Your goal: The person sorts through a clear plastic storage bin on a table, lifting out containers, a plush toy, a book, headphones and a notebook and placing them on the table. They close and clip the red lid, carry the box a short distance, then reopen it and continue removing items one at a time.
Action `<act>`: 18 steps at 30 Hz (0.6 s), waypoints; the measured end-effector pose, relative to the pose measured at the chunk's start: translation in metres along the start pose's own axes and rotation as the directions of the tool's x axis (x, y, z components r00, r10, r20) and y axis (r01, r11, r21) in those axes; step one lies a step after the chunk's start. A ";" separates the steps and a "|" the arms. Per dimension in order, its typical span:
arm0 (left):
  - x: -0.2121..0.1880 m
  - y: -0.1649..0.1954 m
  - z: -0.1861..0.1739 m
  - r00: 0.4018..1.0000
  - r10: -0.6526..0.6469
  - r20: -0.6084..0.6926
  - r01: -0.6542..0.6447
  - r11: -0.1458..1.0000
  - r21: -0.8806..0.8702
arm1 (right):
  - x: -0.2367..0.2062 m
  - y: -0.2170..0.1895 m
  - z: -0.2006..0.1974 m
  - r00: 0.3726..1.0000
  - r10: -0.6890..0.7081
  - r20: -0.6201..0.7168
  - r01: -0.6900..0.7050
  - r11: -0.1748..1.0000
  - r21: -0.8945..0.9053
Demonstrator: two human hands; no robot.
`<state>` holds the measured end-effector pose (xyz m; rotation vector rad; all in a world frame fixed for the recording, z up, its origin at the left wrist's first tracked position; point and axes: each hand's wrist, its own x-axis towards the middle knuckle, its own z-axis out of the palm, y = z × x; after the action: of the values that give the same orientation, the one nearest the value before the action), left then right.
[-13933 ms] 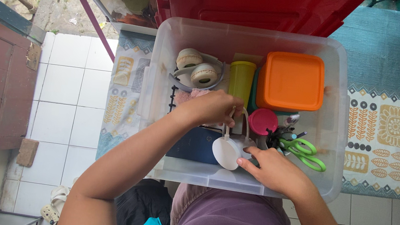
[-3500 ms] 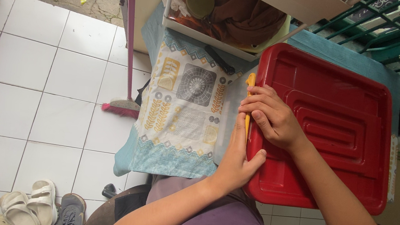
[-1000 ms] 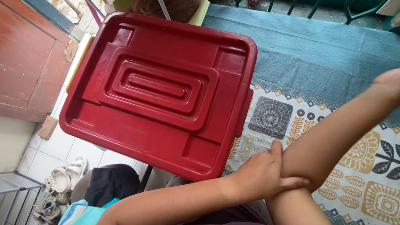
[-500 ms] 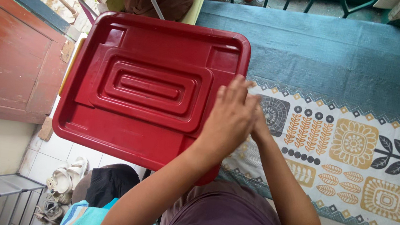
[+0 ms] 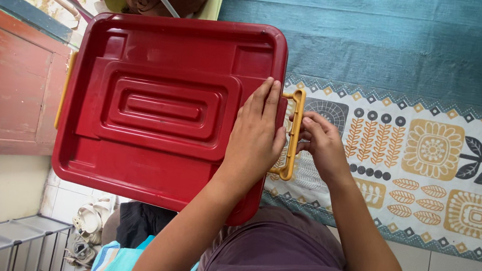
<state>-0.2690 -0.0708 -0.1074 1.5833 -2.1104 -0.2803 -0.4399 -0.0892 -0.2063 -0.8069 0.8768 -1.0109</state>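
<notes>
Fingers (image 5: 268,97) of my left hand (image 5: 255,137) lie flat and spread on the red lid (image 5: 161,110), holding nothing; my right hand (image 5: 319,146) pinches the yellow latch handle (image 5: 294,132).

Seen from the head camera, the lid covers the box on my lap, with its right edge under my left palm and the latch swung out just beside it, over the patterned mat (image 5: 428,153). A second yellow latch (image 5: 66,89) shows at the far left edge. I judge the risk to be the box tipping off my knees if my right fingertips pull the handle sideways while the left palm presses only one end. The latch could also snap against my left fingers, which sit touching it.
</notes>
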 end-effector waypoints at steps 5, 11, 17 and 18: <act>0.000 0.003 -0.007 0.999 -0.039 -0.020 0.038 0.996 -0.080 | 0.000 -0.006 0.000 0.992 -0.042 0.122 0.038 0.999 0.032; 0.003 0.013 -0.018 0.970 -0.234 0.062 0.242 0.949 -0.203 | 0.009 0.004 -0.001 0.971 -0.053 0.234 0.034 0.996 0.084; 0.005 0.023 -0.020 0.988 -0.140 0.069 0.142 0.989 -0.029 | 0.017 0.018 0.000 0.945 0.050 0.322 -0.131 0.964 0.233; 0.005 0.023 -0.019 0.989 -0.138 0.059 0.138 0.990 -0.010 | 0.018 0.020 0.000 0.941 0.036 0.335 -0.128 0.958 0.258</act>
<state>-0.2802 -0.0665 -0.0796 1.7360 -2.0403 -0.3915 -0.4277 -0.0992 -0.2274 -0.6685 0.4660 -0.8688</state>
